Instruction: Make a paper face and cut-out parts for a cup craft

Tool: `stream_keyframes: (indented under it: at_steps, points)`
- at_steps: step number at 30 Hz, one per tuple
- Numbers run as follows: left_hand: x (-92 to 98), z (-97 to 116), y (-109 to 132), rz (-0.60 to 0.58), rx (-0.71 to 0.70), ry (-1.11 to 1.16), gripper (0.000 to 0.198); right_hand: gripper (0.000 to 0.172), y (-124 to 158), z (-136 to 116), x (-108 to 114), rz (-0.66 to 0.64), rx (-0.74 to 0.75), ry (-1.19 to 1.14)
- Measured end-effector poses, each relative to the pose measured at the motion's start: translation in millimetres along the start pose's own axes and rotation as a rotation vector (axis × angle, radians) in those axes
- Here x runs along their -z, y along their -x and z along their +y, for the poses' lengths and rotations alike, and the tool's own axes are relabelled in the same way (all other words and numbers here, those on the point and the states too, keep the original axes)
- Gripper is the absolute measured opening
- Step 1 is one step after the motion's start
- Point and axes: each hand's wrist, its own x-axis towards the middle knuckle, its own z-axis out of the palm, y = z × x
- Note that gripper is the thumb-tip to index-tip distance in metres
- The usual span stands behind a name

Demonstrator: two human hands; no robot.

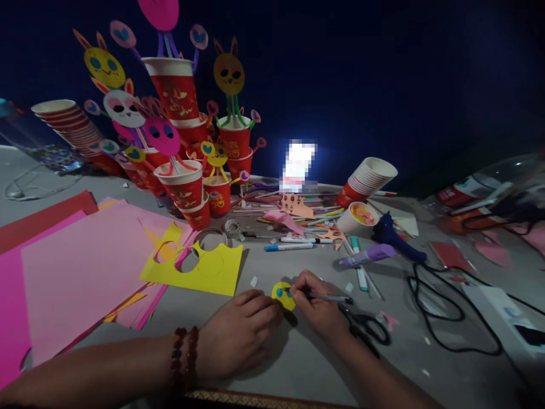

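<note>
A small yellow paper circle (pixel 284 299) with blue eye spots lies on the table between my hands. My left hand (pixel 242 326), with beaded bracelets at the wrist, rests with its fingers bent together, the fingertips at the circle's left edge, holding it. My right hand (pixel 318 304) pinches a pen (pixel 330 296); its tip is over the blue spots on the circle. Black-handled scissors (pixel 370 329) lie beside my right wrist, partly hidden by it. To the left is a yellow paper sheet (pixel 225 272) with round holes cut out and a circle drawn on it.
Red paper cups (pixel 176 96) with paper animal faces stand stacked at the back left. Pink paper sheets (pixel 85 267) lie at left. Markers (pixel 289 247), a purple glue stick (pixel 370 255), a blue glue gun (pixel 395 238) and a black cable (pixel 451 346) are spread across the right and middle.
</note>
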Motion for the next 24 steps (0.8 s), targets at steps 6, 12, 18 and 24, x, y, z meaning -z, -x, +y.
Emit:
stream_keyframes:
  at_steps: [6,12,18,24]
  points:
    - [0.4,-0.4,-0.2,0.014,-0.006,0.002,0.048,0.016,-0.8,-2.7,0.9,-0.004,0.003,0.002]
    - [1.2,0.5,-0.5,-0.001,0.001,0.013,0.051,0.016,0.2,1.4,-0.3,-0.005,-0.002,0.011]
    - [2.7,0.1,-0.4,-0.022,-0.008,-0.005,0.047,0.018,1.6,5.5,-1.9,0.02,-0.01,0.012]
    - [-0.5,-0.7,0.5,0.009,-0.001,0.007,0.047,0.016,1.9,5.4,-0.3,0.009,-0.015,-0.01]
